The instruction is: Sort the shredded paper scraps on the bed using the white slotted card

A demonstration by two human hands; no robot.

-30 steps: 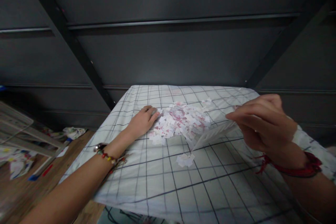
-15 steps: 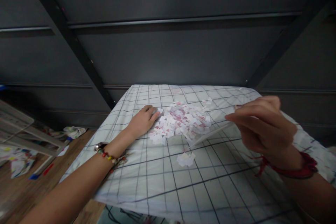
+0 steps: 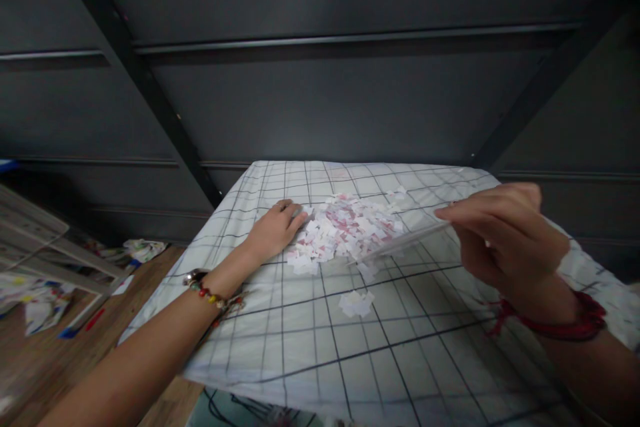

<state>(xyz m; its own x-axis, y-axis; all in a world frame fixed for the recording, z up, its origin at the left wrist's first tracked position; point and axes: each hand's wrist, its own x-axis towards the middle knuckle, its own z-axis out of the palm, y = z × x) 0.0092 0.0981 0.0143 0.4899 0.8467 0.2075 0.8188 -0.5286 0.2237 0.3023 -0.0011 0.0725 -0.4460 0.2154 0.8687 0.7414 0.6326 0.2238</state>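
A heap of small torn white and pink paper scraps [image 3: 345, 227] lies on the checked cloth. My left hand [image 3: 275, 228] rests at the heap's left edge, palm down, fingers loosely extended and touching or nearly touching the scraps. To the right, my right hand [image 3: 505, 233] is raised over the cloth, thumb and fingers pinched on one end of a thin clear strip [image 3: 410, 235]. The strip slopes down to the left, its far end at the front of the heap; whether it touches the scraps I cannot tell. A small separate cluster of scraps [image 3: 356, 303] lies nearer to me.
White cloth with dark grid lines [image 3: 310, 347] covers the table. Dark panels [image 3: 320, 100] stand behind it. On the left are a pale rack [image 3: 50, 267] and littered wooden floor [image 3: 155, 407]. Dark cables [image 3: 220, 407] show below the front edge.
The clear strip's far end has swung left and slightly up to the heap's front, so the strip lies flatter. My right hand has shifted slightly right; my left hand keeps its place by the heap.
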